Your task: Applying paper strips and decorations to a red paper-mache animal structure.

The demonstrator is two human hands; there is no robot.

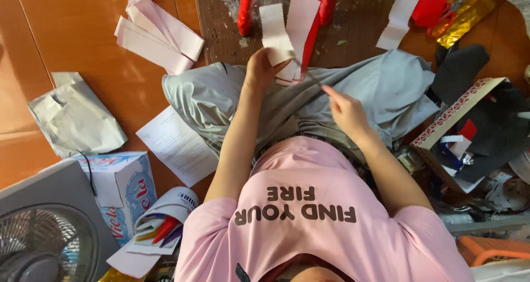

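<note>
Sitting on an orange tiled floor [83, 56], the person wears a pink T-shirt [309, 227] and grey trousers [221, 94]. The left hand [259, 68] is closed around the lower ends of a bunch of paper strips [281, 33], white and pale pink with zigzag-cut ends, 1 edged in red. The strips stand up and fan out above that hand, over a worn, paint-flecked board [353, 33]. The right hand [345, 108] is apart from the strips, below and to the side of them, over the trousers. Its fingers are drawn together in a pinch; what they hold, if anything, is too thin to tell.

Other items noted:
- A loose stack of similar pink strips [160, 33] lies on the floor, well apart from both hands.
- A crumpled silver-grey wrapper [74, 119] and a printed white sheet [176, 147] lie beside the trousers.
- A blue and white carton [130, 191] stands near an electric fan [44, 243].
- A rolled paper holding coloured pieces [163, 227] lies just beside the carton.
- Black, red and gold scraps [475, 122] are piled beyond the right hand.
</note>
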